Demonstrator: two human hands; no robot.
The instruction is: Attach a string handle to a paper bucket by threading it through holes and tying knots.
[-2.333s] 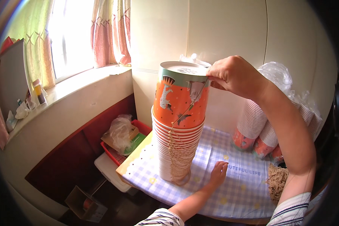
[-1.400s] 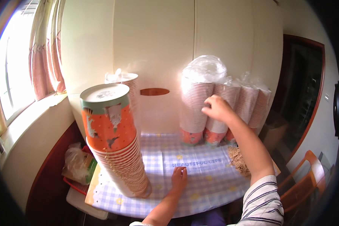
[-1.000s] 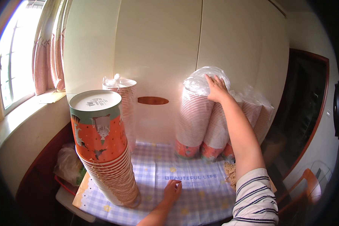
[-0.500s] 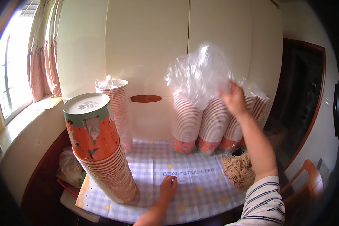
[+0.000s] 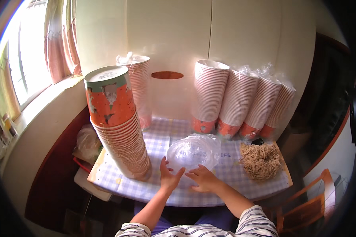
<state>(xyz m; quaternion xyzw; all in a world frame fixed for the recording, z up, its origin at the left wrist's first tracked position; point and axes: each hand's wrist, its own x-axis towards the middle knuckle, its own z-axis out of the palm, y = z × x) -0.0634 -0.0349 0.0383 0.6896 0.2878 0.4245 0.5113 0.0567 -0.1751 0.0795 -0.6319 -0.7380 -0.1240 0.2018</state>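
A crumpled clear plastic bag [image 5: 192, 152] lies in the middle of the checked tablecloth [image 5: 225, 189]. My left hand [image 5: 170, 177] is at its near left edge, thumb and fingers spread. On the bag's near side is my right hand [image 5: 203, 178], fingers apart and pointing left toward the other hand. Whether the fingertips touch the plastic I cannot tell. Left of my hands stands a tall upside-down stack of paper cups [image 5: 120, 134], orange and green with a white base on top.
Several bagged cup stacks [image 5: 211, 93] line the back right; another bagged stack [image 5: 137, 87] stands at the back left. A beige bundle of string [image 5: 261, 161] lies at the right, by a small black object [image 5: 258, 141]. A wooden chair [image 5: 310, 207] is at the lower right.
The plastic bag has come down from in front of the back stacks to the tabletop. My right hand has dropped with it, beside my left. The view has tilted down.
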